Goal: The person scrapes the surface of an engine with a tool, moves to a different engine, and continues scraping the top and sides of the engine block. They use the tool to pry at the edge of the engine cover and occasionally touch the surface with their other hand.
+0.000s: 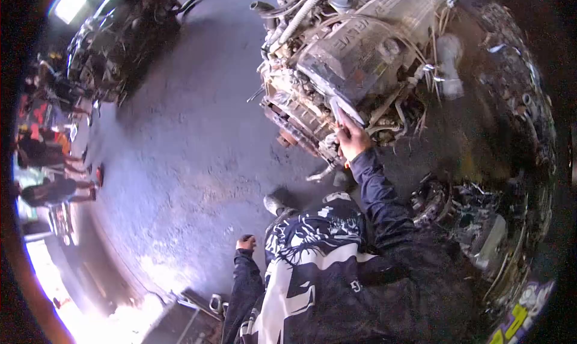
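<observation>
Nearest the lens: your patterned white-and-dark clothing [312, 266], with your shoe [275, 204] beyond it. Your right hand [352, 141] is closed around the lower end of a pale flat piece [339, 112]; what it is cannot be told. The piece rests against the near side of the engine [354, 49], which stands on the concrete floor [180, 157]. Your left hand [245, 243] is curled closed at your side. Parts pile [481, 224] to the right; people [45, 154] at far left.

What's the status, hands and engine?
Right hand at engine, gripping pale flat piece. Left hand apart, curled shut. Hoses crowd the engine.
</observation>
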`<state>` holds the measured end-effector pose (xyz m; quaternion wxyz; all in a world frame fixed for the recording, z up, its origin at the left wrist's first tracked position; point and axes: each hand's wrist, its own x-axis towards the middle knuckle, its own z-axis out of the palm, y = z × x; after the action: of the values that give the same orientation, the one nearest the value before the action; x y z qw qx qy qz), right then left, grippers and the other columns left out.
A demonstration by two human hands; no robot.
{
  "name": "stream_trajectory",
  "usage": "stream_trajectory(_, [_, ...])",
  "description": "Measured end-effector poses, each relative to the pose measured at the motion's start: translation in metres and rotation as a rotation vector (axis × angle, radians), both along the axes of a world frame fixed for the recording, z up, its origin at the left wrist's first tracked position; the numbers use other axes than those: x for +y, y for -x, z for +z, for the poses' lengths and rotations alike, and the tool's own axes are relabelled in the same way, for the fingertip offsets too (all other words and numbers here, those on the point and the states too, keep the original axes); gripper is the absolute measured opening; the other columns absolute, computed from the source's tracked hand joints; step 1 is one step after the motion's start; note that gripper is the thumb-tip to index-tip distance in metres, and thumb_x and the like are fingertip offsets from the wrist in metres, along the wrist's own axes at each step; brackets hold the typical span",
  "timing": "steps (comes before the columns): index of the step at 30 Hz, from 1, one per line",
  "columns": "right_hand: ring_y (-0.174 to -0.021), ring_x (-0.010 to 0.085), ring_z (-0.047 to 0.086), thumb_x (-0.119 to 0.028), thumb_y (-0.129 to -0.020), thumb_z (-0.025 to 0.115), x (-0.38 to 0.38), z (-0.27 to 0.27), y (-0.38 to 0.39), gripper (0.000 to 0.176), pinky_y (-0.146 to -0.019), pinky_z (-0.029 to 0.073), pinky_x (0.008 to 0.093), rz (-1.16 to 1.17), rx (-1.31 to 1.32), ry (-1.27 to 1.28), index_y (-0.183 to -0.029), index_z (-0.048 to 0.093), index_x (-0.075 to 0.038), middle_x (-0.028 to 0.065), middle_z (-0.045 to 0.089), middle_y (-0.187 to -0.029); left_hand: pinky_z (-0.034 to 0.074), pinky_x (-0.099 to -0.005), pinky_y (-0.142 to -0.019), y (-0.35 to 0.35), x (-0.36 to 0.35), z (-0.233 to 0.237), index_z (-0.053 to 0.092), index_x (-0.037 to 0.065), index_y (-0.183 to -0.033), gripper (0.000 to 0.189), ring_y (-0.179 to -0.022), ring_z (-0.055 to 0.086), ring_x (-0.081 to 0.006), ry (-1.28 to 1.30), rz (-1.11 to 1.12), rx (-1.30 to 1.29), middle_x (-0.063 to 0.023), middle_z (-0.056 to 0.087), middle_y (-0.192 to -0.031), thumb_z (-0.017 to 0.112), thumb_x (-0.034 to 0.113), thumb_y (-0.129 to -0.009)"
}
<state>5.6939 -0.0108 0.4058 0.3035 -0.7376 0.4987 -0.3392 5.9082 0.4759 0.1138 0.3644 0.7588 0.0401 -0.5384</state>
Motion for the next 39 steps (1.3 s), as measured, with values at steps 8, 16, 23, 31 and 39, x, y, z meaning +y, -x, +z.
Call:
stream_trajectory(8, [-0.048,0.0127,0.063,-0.009,-0.094,0.062,0.033,-0.005,-0.023,0.065,-0.043,0.054,0.0312,-0.399,0.235,0.199,-0.152,0.039,-0.029,0.0051,0.069,-0.070,0.049,-0.0336,-0.046,-0.139,-0.001,0.013,0.067,0.004,-0.108,0.024,-0.064,0.068,-0.0194,-0.073,-0.070,-0.052,-0.0101,0.071,-0.085,0.067,0.019,-0.089])
stream_trajectory(16, [-0.063,0.0230,0.070,-0.006,-0.089,0.065,0.039,0.025,-0.031,0.065,-0.059,0.058,0.0375,-0.358,-0.464,-0.378,-0.149,0.044,-0.021,0.0161,0.072,-0.105,0.049,-0.0306,-0.050,-0.197,-0.130,0.038,0.068,0.007,-0.111,0.025,-0.069,0.070,-0.0195,0.112,-0.242,-0.064,-0.0082,0.072,-0.089,0.067,0.018,-0.089])
stream_trajectory(23, [-0.068,0.0138,0.066,-0.005,-0.092,0.060,0.039,0.036,-0.029,0.058,-0.066,0.055,0.0338,-0.343,-0.302,-0.306,-0.148,0.046,-0.014,0.0143,0.063,-0.129,0.054,-0.0322,-0.075,-0.227,-0.328,0.116,0.072,0.001,-0.103,0.023,-0.080,0.069,-0.0152,0.464,-0.529,-0.449,-0.0090,0.074,-0.087,0.065,0.019,-0.090])
stream_trajectory(31, [-0.097,0.0380,0.068,-0.012,-0.092,0.064,0.047,0.037,-0.050,0.053,-0.084,0.053,0.0442,-0.608,-0.103,-0.231,-0.143,0.052,-0.019,0.0216,0.068,-0.114,0.051,-0.0246,-0.074,-0.209,-0.574,0.273,0.070,0.001,-0.108,0.019,-0.084,0.064,-0.0090,1.162,-0.703,-0.579,-0.0041,0.071,-0.091,0.065,0.014,-0.096])
stream_trajectory(39, [-0.105,0.0364,0.067,-0.017,-0.094,0.065,0.044,0.039,-0.105,0.053,-0.083,0.055,0.0406,-0.925,0.031,-0.303,-0.144,0.051,-0.025,0.0202,0.067,-0.118,0.051,-0.0371,-0.085,-0.201,-0.732,0.382,0.069,0.000,-0.103,0.014,-0.093,0.066,-0.0239,1.510,-1.020,-0.820,-0.0128,0.071,-0.098,0.065,0.005,-0.090])
